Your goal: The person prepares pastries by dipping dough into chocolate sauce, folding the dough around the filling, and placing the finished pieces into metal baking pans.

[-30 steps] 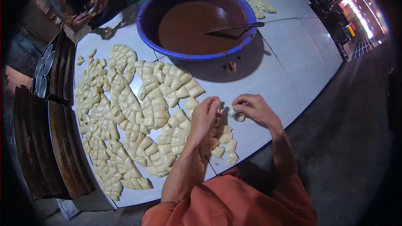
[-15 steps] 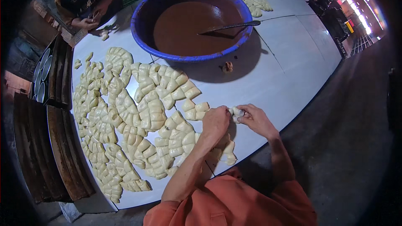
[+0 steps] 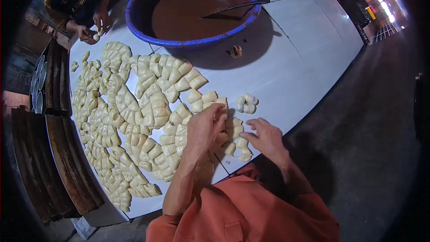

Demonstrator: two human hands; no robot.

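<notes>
My left hand [image 3: 204,130] reaches over the right end of a broad spread of pale, glossy dough pieces [image 3: 152,107]; its fingers curl down at the pieces, and what they grip is hidden. Just right of it, my right hand [image 3: 264,141] hovers by the lowest pieces, fingers bent but apart and holding nothing. A small separate cluster of whitish pieces [image 3: 246,103] lies on the table just above my hands.
A blue basin [image 3: 192,39] of brown liquid holds a long dark spoon [image 3: 233,8]. The white tiled table [image 3: 304,89] bears more dough at the back. A co-worker [image 3: 80,4] handles dough at upper left. Blackened metal molds [image 3: 49,161] stand left, with round tins [image 3: 39,85].
The whitish piece that both hands held now lies on the table as a cluster. Both hands have drawn down and apart from it; the view has shifted, and the co-worker's hands have moved.
</notes>
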